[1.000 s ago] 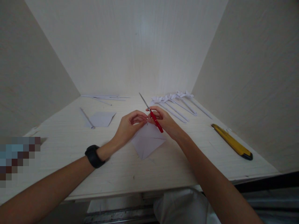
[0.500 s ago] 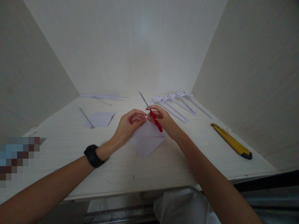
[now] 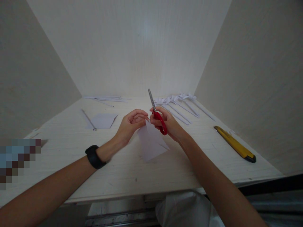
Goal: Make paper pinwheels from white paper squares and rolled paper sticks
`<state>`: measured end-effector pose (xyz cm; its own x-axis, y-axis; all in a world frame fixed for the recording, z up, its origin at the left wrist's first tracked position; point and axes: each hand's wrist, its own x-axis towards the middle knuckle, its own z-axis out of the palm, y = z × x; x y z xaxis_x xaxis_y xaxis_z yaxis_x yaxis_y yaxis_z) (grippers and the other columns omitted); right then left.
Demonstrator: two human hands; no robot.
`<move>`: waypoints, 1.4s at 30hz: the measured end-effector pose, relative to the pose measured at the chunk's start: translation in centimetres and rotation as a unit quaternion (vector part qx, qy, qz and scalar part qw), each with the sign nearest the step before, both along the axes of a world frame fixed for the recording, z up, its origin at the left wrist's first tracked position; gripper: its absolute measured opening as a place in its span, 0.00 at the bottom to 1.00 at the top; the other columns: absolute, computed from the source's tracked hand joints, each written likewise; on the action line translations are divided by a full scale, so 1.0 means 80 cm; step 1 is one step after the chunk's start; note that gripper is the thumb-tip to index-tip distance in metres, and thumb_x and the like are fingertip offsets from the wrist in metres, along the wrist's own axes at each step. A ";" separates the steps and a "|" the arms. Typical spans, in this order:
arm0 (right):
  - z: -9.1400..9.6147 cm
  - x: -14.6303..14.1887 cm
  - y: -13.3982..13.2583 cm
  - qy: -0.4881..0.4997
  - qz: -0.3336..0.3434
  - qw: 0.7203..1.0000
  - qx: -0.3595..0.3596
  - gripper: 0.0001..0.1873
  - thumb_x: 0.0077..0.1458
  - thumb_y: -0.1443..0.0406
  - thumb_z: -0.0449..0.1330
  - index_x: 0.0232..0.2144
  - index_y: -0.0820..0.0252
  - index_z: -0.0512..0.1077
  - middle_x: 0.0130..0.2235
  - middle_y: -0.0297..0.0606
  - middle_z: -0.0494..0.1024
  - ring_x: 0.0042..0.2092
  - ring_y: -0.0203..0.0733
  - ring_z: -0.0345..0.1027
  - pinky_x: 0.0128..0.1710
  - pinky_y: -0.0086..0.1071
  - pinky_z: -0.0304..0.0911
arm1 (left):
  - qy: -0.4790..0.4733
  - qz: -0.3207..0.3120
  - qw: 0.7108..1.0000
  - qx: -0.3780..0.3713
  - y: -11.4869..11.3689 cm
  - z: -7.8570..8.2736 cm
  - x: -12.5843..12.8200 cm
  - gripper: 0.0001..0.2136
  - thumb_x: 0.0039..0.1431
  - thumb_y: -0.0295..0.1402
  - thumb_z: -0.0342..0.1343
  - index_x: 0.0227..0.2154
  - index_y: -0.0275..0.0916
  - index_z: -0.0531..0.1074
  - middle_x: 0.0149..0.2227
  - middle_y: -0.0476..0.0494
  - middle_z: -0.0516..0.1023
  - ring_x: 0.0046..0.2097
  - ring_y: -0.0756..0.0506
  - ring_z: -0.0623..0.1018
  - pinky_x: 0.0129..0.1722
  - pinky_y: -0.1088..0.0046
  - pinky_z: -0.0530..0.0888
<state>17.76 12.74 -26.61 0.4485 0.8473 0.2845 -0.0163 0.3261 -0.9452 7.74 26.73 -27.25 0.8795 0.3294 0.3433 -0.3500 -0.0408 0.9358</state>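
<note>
My left hand (image 3: 135,121), with a black band on the wrist, pinches the top corner of a white paper sheet (image 3: 152,142). The sheet hangs down from the fingertips over the table. Red-handled scissors (image 3: 161,121) are in my right hand (image 3: 167,122), their metal blades pointing up and away from me. The fingers of my right hand are curled around the handles, close to the left fingertips and the paper's corner. Whether the right fingertips also touch the paper I cannot tell.
Several folded paper pinwheels on sticks (image 3: 176,101) lie at the back right. A yellow utility knife (image 3: 234,143) rests at the right. Thin paper rolls (image 3: 104,98) lie at the back left, with another sheet (image 3: 103,120) and a rolled stick (image 3: 88,119) before them. Walls enclose the table.
The scissors have turned more upright, and their handles now show more broadly. The paper sheet has swung and tilted in my left hand, its lower edge shifting right.
</note>
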 end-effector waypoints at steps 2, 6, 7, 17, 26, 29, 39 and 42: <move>0.000 0.000 0.000 0.000 0.007 1.000 0.014 0.19 0.46 0.67 0.64 0.42 0.55 0.65 0.29 0.26 0.69 0.25 0.27 0.57 0.23 0.23 0.50 | -0.001 -0.003 1.000 0.004 0.000 -0.001 0.000 0.08 0.47 0.29 0.63 0.32 0.39 0.72 0.29 0.51 0.76 0.30 0.52 0.74 0.32 0.78 0.69; -0.001 0.001 0.000 -0.012 0.009 1.000 0.023 0.20 0.46 0.68 0.64 0.42 0.55 0.65 0.30 0.27 0.69 0.26 0.27 0.58 0.23 0.23 0.50 | -0.005 0.003 1.000 0.020 0.001 -0.004 0.000 0.08 0.48 0.30 0.63 0.32 0.39 0.73 0.29 0.51 0.76 0.30 0.53 0.74 0.30 0.79 0.69; -0.001 0.001 0.000 -0.012 0.009 1.000 0.022 0.20 0.46 0.68 0.64 0.42 0.55 0.66 0.30 0.27 0.69 0.27 0.28 0.59 0.23 0.23 0.50 | -0.009 0.005 1.000 0.024 0.001 -0.004 0.000 0.08 0.48 0.31 0.63 0.32 0.39 0.73 0.29 0.51 0.76 0.30 0.52 0.74 0.30 0.79 0.69; 0.001 -0.004 0.004 -0.010 -0.022 1.000 0.009 0.18 0.45 0.70 0.62 0.40 0.56 0.66 0.28 0.27 0.68 0.25 0.28 0.56 0.22 0.24 0.49 | -0.027 -0.002 1.000 0.008 -0.005 0.007 -0.001 0.09 0.44 0.29 0.65 0.30 0.38 0.72 0.29 0.50 0.76 0.33 0.51 0.75 0.36 0.76 0.72; 0.001 -0.005 0.006 -0.009 -0.040 0.999 0.025 0.18 0.45 0.68 0.62 0.41 0.55 0.65 0.27 0.26 0.67 0.25 0.28 0.55 0.22 0.25 0.48 | -0.036 0.004 0.999 0.018 -0.005 0.007 -0.002 0.10 0.45 0.29 0.65 0.31 0.38 0.73 0.30 0.49 0.76 0.34 0.51 0.76 0.39 0.75 0.72; 0.001 -0.005 0.006 -0.020 -0.050 0.998 0.024 0.18 0.45 0.67 0.62 0.41 0.56 0.65 0.27 0.26 0.66 0.25 0.28 0.56 0.23 0.25 0.49 | -0.033 -0.002 0.999 0.022 -0.005 0.007 -0.002 0.10 0.45 0.29 0.65 0.32 0.39 0.73 0.31 0.50 0.77 0.35 0.51 0.76 0.38 0.75 0.72; 0.002 -0.006 0.006 -0.046 -0.067 0.997 -0.003 0.18 0.45 0.63 0.64 0.39 0.57 0.64 0.27 0.26 0.66 0.26 0.29 0.57 0.23 0.26 0.49 | -0.022 -0.001 1.000 0.005 0.000 0.002 0.002 0.11 0.44 0.29 0.66 0.33 0.41 0.73 0.26 0.53 0.75 0.30 0.52 0.75 0.32 0.78 0.71; 0.003 -0.006 0.006 -0.044 -0.068 0.997 0.000 0.18 0.45 0.63 0.64 0.39 0.57 0.64 0.27 0.26 0.66 0.26 0.29 0.58 0.24 0.26 0.50 | -0.021 0.000 1.000 -0.005 0.000 0.002 0.002 0.11 0.43 0.29 0.67 0.32 0.40 0.73 0.27 0.52 0.75 0.30 0.52 0.75 0.32 0.79 0.71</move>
